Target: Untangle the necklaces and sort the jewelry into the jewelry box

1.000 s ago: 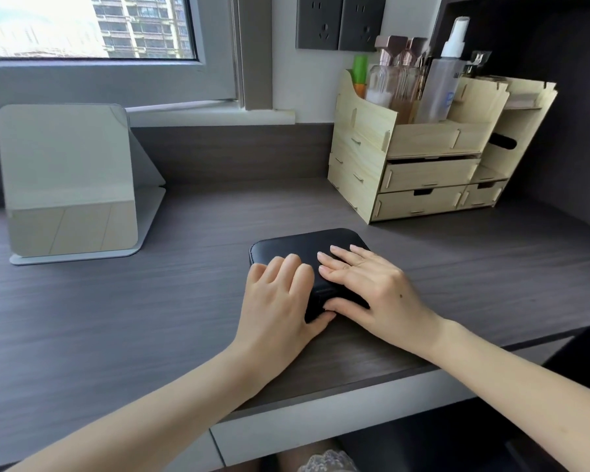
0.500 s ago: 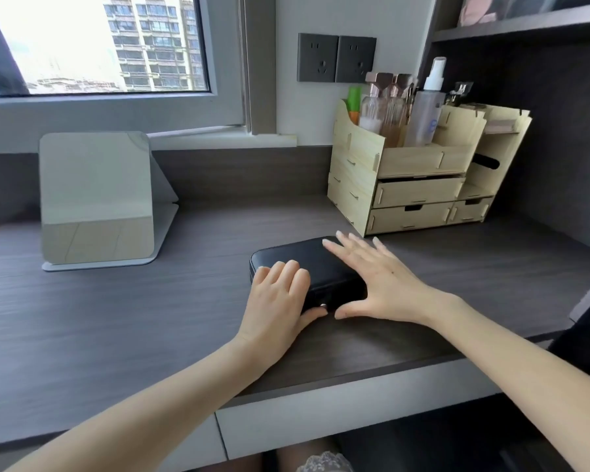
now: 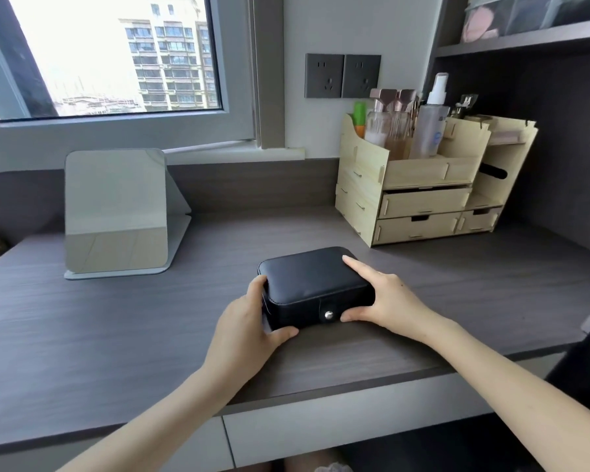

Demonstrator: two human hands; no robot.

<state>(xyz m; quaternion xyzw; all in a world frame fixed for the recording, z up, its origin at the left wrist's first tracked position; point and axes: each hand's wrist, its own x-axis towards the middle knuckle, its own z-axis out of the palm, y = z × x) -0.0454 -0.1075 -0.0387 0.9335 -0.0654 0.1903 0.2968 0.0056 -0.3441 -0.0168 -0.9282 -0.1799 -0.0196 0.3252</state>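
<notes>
The jewelry box (image 3: 312,281) is plain black with a faint sheen, and its front tab carries a shiny silver snap (image 3: 328,315). The bench (image 3: 116,335) is dark grey-brown with a streaked wood grain running across it; the drawer front (image 3: 355,434) under its edge is flat light grey. The mirror (image 3: 116,209) has a pale grey stand and reflects off-white and beige. The organizer (image 3: 419,172) is pale yellowish raw wood. In it stand a clear spray bottle (image 3: 431,127) with a white top and blue label, a green tube (image 3: 359,112), and rose-gold caps (image 3: 384,95). The wall sockets (image 3: 324,75) are dark grey.
</notes>
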